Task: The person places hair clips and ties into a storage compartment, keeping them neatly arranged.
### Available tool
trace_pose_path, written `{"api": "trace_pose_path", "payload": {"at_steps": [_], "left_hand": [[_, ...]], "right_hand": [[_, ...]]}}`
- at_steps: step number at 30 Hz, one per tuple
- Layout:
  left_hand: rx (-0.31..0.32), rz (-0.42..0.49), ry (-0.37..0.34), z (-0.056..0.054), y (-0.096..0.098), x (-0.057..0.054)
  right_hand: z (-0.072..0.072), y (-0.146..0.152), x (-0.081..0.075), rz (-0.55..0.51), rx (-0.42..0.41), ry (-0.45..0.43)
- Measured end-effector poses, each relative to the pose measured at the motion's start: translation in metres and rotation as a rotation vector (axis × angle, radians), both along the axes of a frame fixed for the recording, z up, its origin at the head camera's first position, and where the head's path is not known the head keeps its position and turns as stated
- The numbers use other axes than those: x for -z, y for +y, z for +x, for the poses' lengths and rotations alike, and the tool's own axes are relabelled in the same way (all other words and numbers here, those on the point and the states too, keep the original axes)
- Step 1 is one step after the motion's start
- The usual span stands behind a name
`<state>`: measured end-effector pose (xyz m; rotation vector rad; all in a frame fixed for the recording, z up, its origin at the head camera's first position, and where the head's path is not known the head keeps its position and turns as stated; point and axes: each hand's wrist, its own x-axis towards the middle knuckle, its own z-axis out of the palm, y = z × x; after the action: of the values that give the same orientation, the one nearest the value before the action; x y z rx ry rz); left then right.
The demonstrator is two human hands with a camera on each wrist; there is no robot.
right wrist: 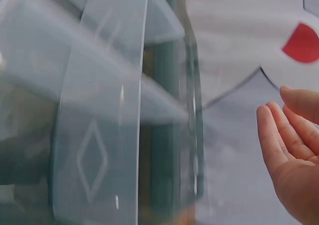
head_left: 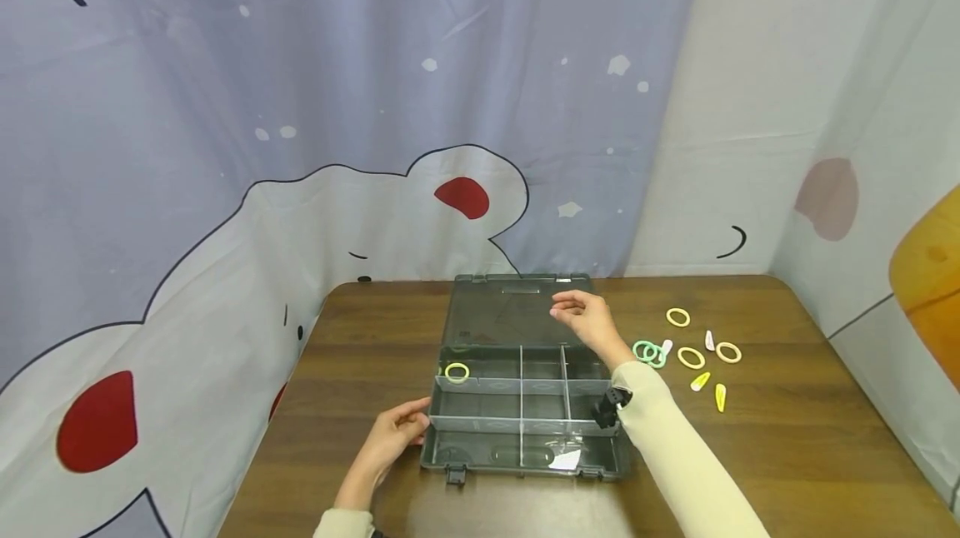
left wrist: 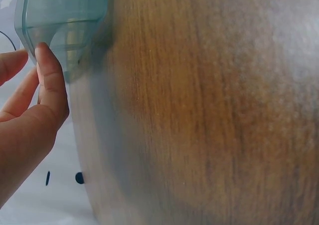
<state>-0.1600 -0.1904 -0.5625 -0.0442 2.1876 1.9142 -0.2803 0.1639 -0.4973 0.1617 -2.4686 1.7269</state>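
Observation:
A grey see-through divided box [head_left: 483, 465] lies open on the table, its lid [head_left: 491, 313] folded back toward the curtain. My left hand [head_left: 393, 431] is at the box's left side. In the left wrist view, its fingertips [left wrist: 46, 55] touch the box's outer wall near the corner. My right hand [head_left: 588, 321] is raised over the lid side with loosely bent fingers and holds nothing; the right wrist view also shows it bare beside the clear dividers [right wrist: 99, 150]. A yellow ring-shaped band [head_left: 457, 371] is at the back left compartment, overlapping a divider in the head view.
Right of the box lie green hair ties [head_left: 649, 354], several pale yellow ring bands [head_left: 691, 358], yellow snap hair clips [head_left: 701, 381] and whitish clips [head_left: 709, 341]. A printed curtain [head_left: 375, 221] hangs behind the wooden table [head_left: 375, 330]. The box's front latch [head_left: 455, 475] sticks out.

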Motion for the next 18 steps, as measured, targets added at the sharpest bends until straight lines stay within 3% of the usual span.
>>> {"api": "trace_pose_path", "payload": {"at_steps": [9,18], "left_hand": [[-0.013,-0.005,-0.012,-0.001,-0.001,0.004],[-0.016,0.003,-0.01,-0.001,0.0,0.006]], "right_hand": [[0.011,0.066,0.005,-0.007,0.079,0.056],[0.033,0.121,0.014,-0.016,0.155,0.147]]}}
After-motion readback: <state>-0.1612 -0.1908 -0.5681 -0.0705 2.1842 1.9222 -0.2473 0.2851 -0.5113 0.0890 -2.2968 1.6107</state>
